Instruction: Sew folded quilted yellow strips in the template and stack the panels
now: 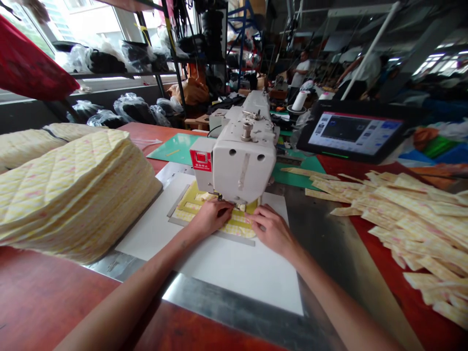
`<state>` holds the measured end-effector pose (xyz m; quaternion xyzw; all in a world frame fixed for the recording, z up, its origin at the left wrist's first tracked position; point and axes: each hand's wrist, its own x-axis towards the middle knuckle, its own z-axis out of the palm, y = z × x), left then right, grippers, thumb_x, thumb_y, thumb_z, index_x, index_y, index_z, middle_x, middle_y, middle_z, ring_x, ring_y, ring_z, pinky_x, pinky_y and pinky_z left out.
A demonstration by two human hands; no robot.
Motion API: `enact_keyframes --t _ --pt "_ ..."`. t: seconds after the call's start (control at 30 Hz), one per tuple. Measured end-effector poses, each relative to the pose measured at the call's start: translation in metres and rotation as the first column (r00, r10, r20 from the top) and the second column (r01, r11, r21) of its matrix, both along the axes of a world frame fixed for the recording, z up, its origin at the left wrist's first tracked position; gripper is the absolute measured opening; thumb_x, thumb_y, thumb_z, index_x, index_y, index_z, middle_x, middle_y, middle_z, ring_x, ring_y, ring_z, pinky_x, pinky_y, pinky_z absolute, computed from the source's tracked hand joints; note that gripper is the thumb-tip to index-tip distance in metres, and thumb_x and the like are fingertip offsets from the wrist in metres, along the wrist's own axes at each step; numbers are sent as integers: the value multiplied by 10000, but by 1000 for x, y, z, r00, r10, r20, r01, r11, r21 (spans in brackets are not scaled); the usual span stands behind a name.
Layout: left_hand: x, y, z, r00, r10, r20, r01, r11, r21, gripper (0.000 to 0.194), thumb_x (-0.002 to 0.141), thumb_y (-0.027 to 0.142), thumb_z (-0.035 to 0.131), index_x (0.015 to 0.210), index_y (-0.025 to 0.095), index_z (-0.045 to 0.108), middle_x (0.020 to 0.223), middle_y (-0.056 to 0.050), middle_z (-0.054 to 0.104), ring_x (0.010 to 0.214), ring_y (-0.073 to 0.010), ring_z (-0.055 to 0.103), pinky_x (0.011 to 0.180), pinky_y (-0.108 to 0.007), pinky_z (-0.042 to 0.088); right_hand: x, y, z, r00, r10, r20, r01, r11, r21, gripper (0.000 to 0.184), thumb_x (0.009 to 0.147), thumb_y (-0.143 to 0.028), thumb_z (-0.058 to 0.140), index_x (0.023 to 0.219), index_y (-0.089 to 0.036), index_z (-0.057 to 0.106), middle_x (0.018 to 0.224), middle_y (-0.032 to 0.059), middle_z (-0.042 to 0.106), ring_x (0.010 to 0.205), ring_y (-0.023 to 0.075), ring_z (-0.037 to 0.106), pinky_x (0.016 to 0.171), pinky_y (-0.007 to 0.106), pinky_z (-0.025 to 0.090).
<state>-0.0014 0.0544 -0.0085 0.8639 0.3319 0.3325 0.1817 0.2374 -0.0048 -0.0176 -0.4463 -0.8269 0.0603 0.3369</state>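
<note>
Yellow quilted fabric sits under the head of my sewing machine, its pale check and pink flecks showing through the slots of a yellow template. From where I'm driving, the template seems to lie on top of the fabric, though I can't tell exactly how they're joined. Both rest on a white sheet set into the steel-edged table. My left hand lies flat on the template, fingertips right up by the machine. My right hand presses down just beside it, fingers together on the fabric's edge. The hands are close but apart, open and not clamped on anything. Off to the left rises a tall stack of diamond-stitched quilted pieces. To the right, loose quilted strips lie scattered across the table, below a tablet showing a control screen.
</note>
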Motion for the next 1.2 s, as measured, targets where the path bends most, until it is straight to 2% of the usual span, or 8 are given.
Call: enact_keyframes --t 0.23,0.43,0.63,0.77,0.83,0.93,1.0,1.2 --pt "-14 1 4 1000 12 21 -12 1000 -4 193 945 212 600 999 163 779 922 -86 769 815 -198 714 775 -299 570 -17 0 0 1000 13 -27 -13 1000 -10 257 943 -92 562 1048 -227 755 928 55 690 921 207 644 848 342 565" --pt "-18 -13 5 998 -11 54 13 999 -35 179 959 208 585 966 172 760 1008 -94 768 924 -206 720 869 -322 566 -21 -8 5 1000 31 -4 -31 999 18 193 955 -120 590 994 -213 755 871 52 674 927 216 633 810 338 551" --pt "-9 -24 5 999 -14 36 15 1000 -17 180 955 181 576 1013 160 745 1043 -109 759 958 -211 719 900 -343 582 -16 -13 7 1000 1 25 -2 1000 28 200 972 -136 572 857 -191 727 806 48 647 875 216 617 764 338 529" --pt "0 -39 6 999 -31 -21 32 999 22 241 994 176 523 1141 163 713 1181 -130 719 1073 -223 696 969 -372 580 -11 -19 11 997 -20 70 20 1000 9 205 957 -114 571 862 -197 732 813 50 655 878 227 623 781 354 541" --pt "0 -54 10 997 -51 -60 54 998 38 254 1008 178 511 1184 178 694 1256 -135 682 1149 -229 668 1008 -381 567 -7 -32 15 993 -39 114 42 999 -21 217 943 -97 567 985 -212 746 895 62 672 920 239 632 823 378 556" --pt "-10 -79 16 994 -53 -96 60 996 67 244 1009 191 527 1201 204 677 1313 -139 641 1207 -239 634 1025 -387 562 6 -66 18 986 -60 154 72 994 -78 345 925 -103 575 1211 -257 693 1016 71 675 960 247 639 867 405 570" --pt "-19 -94 18 995 -21 -98 30 995 90 242 1014 199 527 1210 213 669 1296 -138 638 1194 -237 633 1011 -379 566 22 -92 17 988 -79 134 93 991 -100 366 936 -132 572 1262 -274 658 1039 69 677 975 243 647 871 397 576" --pt "-36 -116 6 966 136 -220 -104 983 150 199 1039 205 492 1130 218 669 969 -82 659 874 -198 646 780 -313 543 87 -148 0 951 -287 112 294 955 -45 273 1022 -246 503 1240 -293 660 1118 68 683 1031 230 676 881 364 581"
